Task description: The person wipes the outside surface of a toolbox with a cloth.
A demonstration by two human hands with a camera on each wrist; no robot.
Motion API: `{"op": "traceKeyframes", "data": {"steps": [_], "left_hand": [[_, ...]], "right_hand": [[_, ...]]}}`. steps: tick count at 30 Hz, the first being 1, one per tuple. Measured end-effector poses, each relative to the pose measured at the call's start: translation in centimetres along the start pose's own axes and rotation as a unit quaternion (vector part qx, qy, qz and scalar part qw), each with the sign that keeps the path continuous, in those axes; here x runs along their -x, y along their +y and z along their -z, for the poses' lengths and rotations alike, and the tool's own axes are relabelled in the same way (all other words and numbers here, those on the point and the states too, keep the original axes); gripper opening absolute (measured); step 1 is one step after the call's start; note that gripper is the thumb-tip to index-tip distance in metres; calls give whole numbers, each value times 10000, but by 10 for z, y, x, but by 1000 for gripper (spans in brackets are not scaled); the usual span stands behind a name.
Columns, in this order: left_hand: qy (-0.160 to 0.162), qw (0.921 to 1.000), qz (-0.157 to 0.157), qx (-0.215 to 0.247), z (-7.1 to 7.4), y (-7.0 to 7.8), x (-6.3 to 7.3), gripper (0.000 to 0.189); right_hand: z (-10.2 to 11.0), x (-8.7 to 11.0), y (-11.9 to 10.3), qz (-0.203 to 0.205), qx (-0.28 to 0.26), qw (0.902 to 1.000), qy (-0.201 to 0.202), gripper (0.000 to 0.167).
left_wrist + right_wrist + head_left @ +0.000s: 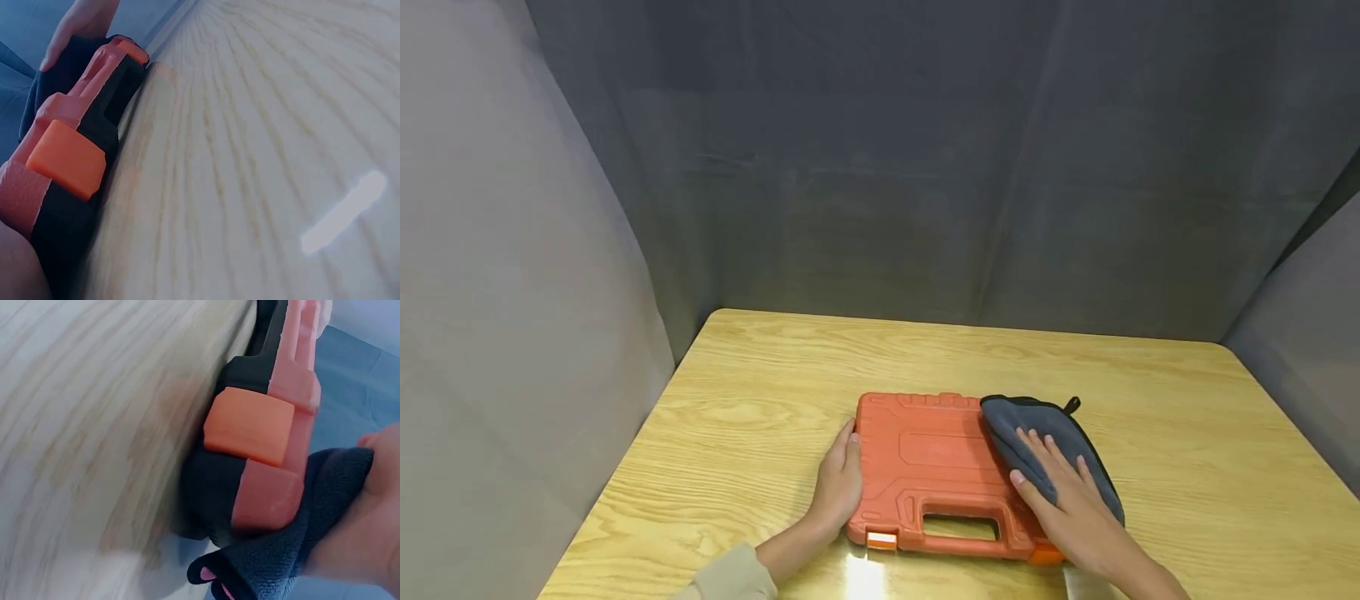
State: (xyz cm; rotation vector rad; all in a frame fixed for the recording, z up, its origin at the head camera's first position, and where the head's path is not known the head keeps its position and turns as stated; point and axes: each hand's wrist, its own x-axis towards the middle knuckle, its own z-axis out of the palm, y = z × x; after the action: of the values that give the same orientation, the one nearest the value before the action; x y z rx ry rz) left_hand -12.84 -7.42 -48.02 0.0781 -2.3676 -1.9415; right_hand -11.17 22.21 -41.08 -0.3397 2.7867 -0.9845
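A red plastic carrying case (917, 467) lies flat on the table, its handle toward the person. Orange latches (67, 161) sit on its front side, above a black lower half. My left hand (837, 487) rests along the case's left side, fingers extended against it. A dark blue-grey cloth (1093, 467) with black edging and a small loop drapes over the case's right side. Spread across the cloth, my right hand (1067, 508) presses it against the case. In the right wrist view the cloth (275, 562) folds over the corner beside the orange latch (250, 425).
A light wood-grain table (760, 400) carries the case near its front edge. Dark grey fabric (887, 167) hangs behind it. Pale panels stand at the left (512, 292) and right (1315, 333).
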Motion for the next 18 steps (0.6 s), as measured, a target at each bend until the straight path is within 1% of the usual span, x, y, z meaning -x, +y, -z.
{"op": "traceKeyframes", "data": {"steps": [2,6,9,11,14,16,18], "left_hand": [[-5,10000,-31,14,1,0,0,51],[-20,10000,-65,39,1,-2,0,51],[20,10000,-78,26,1,-2,-1,51],[40,10000,-67,13,0,-2,-2,50],[92,9999,-54,-9,0,-2,-3,49],[167,9997,-123,-88,0,-3,-3,48],[261,9991,-276,-176,0,-3,-4,47]], "right_hand": [[2,1,-5,-218,-146,9996,-67,72],[6,2,-21,-981,-445,9935,-375,83],[4,1,-39,-1256,-776,9874,-570,93],[-3,-2,-53,-1166,-1021,9860,-623,96],[-19,-7,-76,-914,-1351,9843,-682,97],[-33,-12,-91,-566,-1523,9842,-704,92],[-48,-17,-104,-178,-1683,9823,-797,83]]}}
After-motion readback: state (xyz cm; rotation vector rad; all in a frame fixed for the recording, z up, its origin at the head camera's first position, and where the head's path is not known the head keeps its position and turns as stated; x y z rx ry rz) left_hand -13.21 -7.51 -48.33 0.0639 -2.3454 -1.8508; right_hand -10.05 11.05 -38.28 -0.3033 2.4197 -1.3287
